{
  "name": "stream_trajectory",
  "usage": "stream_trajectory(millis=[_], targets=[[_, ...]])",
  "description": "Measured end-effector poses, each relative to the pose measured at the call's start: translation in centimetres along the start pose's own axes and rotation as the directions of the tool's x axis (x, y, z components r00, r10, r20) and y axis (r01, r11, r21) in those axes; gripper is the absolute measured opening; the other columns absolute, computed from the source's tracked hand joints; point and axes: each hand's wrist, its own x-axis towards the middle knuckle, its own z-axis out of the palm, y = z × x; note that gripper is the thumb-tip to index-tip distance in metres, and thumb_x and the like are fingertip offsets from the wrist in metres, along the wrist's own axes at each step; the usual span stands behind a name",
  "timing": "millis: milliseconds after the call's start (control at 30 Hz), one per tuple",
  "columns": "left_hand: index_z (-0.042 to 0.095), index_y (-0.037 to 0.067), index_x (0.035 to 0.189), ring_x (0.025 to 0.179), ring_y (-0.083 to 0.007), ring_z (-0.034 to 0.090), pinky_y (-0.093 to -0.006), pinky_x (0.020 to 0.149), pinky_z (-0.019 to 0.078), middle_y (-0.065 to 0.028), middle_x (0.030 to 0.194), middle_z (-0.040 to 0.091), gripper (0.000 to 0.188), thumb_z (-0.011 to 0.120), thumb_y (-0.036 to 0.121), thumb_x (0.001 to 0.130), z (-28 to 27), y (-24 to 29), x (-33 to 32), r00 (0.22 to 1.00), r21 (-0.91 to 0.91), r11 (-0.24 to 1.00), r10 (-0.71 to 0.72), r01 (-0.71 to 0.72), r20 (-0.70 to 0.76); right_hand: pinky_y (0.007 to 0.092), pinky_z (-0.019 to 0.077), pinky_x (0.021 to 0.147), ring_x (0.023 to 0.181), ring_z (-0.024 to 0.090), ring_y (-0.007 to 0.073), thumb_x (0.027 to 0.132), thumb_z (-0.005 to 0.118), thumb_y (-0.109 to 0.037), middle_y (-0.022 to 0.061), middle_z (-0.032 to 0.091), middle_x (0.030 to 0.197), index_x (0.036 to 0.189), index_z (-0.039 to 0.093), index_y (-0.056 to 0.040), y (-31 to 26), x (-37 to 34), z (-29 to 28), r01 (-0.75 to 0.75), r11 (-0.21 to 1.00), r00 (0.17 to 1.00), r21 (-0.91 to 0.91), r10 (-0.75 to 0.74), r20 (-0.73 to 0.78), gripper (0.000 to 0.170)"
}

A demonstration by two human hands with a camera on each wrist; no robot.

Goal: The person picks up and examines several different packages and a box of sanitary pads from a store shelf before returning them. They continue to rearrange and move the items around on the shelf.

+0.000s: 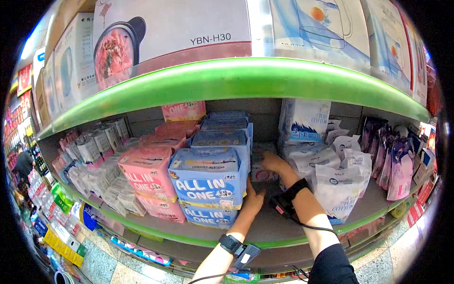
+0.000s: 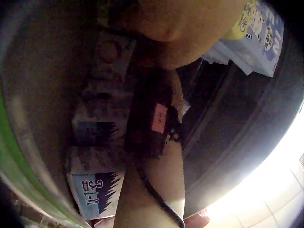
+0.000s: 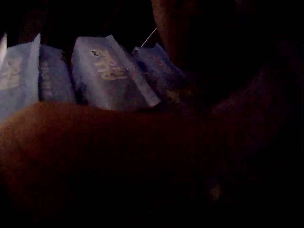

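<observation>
My left hand (image 1: pixel 254 199) is at the right side of the stacked blue ALL IN ONE packs (image 1: pixel 206 177), its fingers pointing up and into the shelf. The thumb stands apart from the fingers, with nothing seen between them. Deeper in, my right hand (image 1: pixel 275 163) reaches leftward over a dim, greyish pack (image 1: pixel 265 174) at the back of the gap; whether its fingers grip that pack I cannot tell. Dark in the right wrist view, several blue packs (image 3: pixel 107 73) stand in a row beyond a forearm. The left wrist view shows my left hand (image 2: pixel 175 28) close above the right wrist's band.
Pink ALL IN ONE packs (image 1: pixel 144 173) stand left of the blue ones. White PURE COTTON bags (image 1: pixel 338 191) crowd the right forearm's right side. Overhead runs a green shelf edge (image 1: pixel 236 75) with large boxes on it. Purple-pink packs (image 1: pixel 402 165) hang far right.
</observation>
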Motion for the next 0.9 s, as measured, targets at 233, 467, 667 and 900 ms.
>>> stream_trajectory(millis=[233,467,667,900], targets=[[0.011,0.005,0.138,0.132,-0.0252,0.014,-0.0323,0.106,0.0126,-0.0126,0.143,0.017,0.072,0.048,0.038,0.086,-1.2,5.0,-1.5,0.974,-0.149,0.962,-0.223,0.227,0.046,0.0381,0.0316,0.099,0.120,0.036,0.0348,0.060,0.070,-0.039,0.0229,0.038,0.129,0.127,0.036,0.0029,2.9,1.6,2.7,-0.189,0.930,0.971,-0.316,0.225,0.084,0.085],[0.013,0.006,0.138,0.132,-0.0233,0.014,-0.0327,0.106,0.0115,-0.0102,0.143,0.017,0.070,0.045,0.041,0.087,-1.6,4.9,-3.4,0.963,-0.353,0.897,-0.255,0.268,0.084,0.0403,0.0232,0.104,0.124,0.028,0.0383,0.063,0.069,-0.041,0.0239,0.027,0.135,0.123,0.041,0.0039,0.6,-1.4,2.2,-0.120,0.953,0.989,-0.278,0.139,0.048,0.079],[0.014,0.007,0.138,0.132,-0.0216,0.013,-0.0331,0.105,0.0106,-0.0081,0.143,0.017,0.069,0.042,0.044,0.087,-1.7,4.6,-3.6,0.954,-0.393,0.870,-0.283,0.298,0.097,0.0417,0.0203,0.105,0.126,0.020,0.0428,0.062,0.070,-0.040,0.0316,0.026,0.132,0.130,0.026,0.0053,-0.6,-2.4,1.6,-0.259,0.934,0.962,-0.245,0.274,0.025,0.093],[0.016,0.009,0.138,0.132,-0.0196,0.013,-0.0336,0.105,0.0095,-0.0057,0.143,0.017,0.067,0.040,0.047,0.088,-2.4,4.3,-4.3,0.945,-0.428,0.843,-0.307,0.325,0.113,0.0409,0.0298,0.100,0.119,0.032,0.0437,0.060,0.071,-0.044,0.0320,0.032,0.128,0.128,0.023,0.0116,0.1,-2.2,2.4,-0.178,0.968,0.982,-0.180,0.162,-0.099,0.100]])
